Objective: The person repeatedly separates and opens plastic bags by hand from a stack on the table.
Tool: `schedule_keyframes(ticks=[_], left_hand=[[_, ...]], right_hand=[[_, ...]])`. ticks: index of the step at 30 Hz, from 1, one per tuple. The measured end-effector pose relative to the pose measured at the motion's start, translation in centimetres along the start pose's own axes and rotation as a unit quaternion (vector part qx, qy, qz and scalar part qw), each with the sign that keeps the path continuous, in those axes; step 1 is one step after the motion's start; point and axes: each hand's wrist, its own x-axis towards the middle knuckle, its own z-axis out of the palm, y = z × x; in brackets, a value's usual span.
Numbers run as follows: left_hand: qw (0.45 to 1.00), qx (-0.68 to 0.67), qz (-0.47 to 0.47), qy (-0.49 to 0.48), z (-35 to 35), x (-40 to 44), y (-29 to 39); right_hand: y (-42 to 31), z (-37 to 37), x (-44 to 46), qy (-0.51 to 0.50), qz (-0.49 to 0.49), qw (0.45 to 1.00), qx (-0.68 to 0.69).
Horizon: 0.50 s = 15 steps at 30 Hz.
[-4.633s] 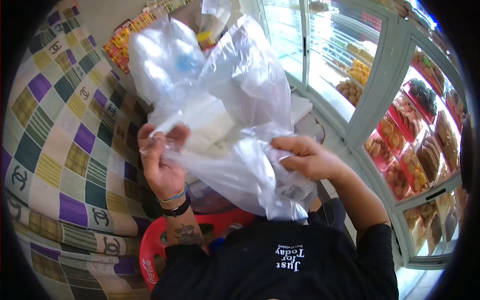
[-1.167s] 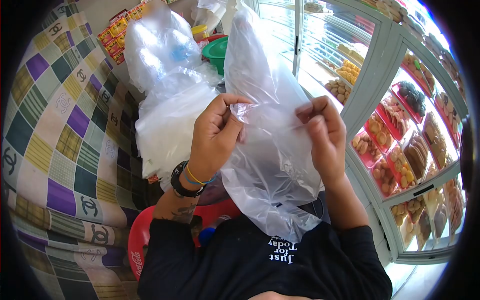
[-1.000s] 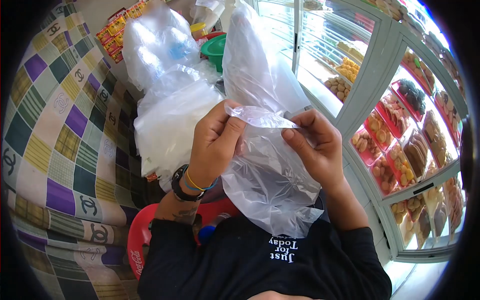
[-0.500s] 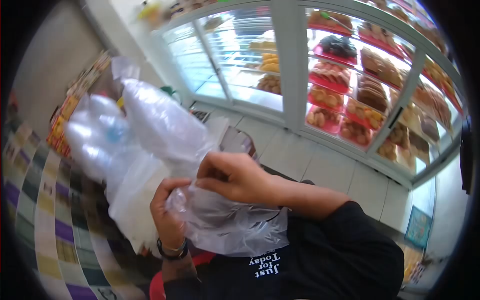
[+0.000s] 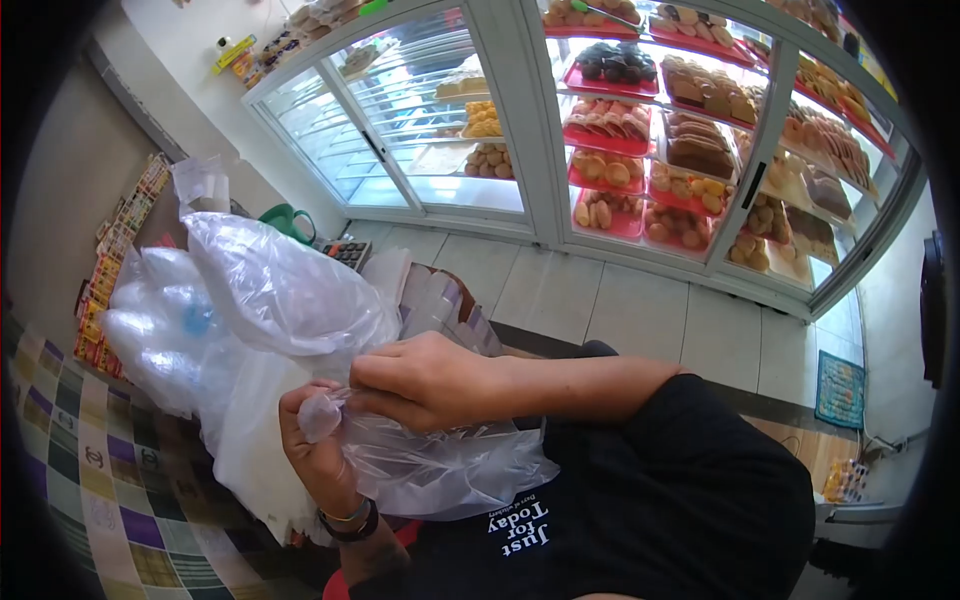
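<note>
A clear plastic bag [image 5: 450, 470] lies across my lap, its gathered top bunched between my two hands. My left hand [image 5: 318, 455], with bands at the wrist, pinches the twisted neck of the bag, and a small rounded tuft of plastic pokes out by its fingers. My right hand [image 5: 420, 380] grips the same bunched plastic from the other side, its fingers curled and partly hidden. Just beyond the hands rests a large clear bundle of plastic bags [image 5: 285, 285]. Whitish plastic bags [image 5: 265, 420] lie beside my left hand.
More clear plastic packs [image 5: 160, 310] rest on the patterned tablecloth [image 5: 110, 480] at the left. Behind are a calculator [image 5: 345, 252], a green mug [image 5: 288, 222] and a colourful box [image 5: 110, 270]. Glass display cases [image 5: 540, 130] with trays of bread stand across the tiled floor [image 5: 560, 285].
My hands stay together on the bag's neck and have shifted slightly left in view. A rounded tuft of plastic now shows above my left fingers. The view has turned a little to the right.
</note>
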Motion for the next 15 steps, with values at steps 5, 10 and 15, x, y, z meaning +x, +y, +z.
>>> schedule_keyframes(ticks=[5, 10, 15], left_hand=[[0.989, -0.025, -0.144, 0.008, -1.6, -0.8, -0.5], [0.974, -0.075, -0.214, 0.01, -1.6, -1.4, -1.1], [0.982, -0.112, -0.152, -0.004, -0.8, -0.7, -0.6]], right_hand=[[0.7, -0.2, -0.3, 0.006, 0.007, 0.999, -0.048], [1.5, -0.1, -0.1, 0.039, 0.017, 0.998, -0.047], [2.5, 0.1, 0.4, 0.074, -0.006, 0.997, -0.02]])
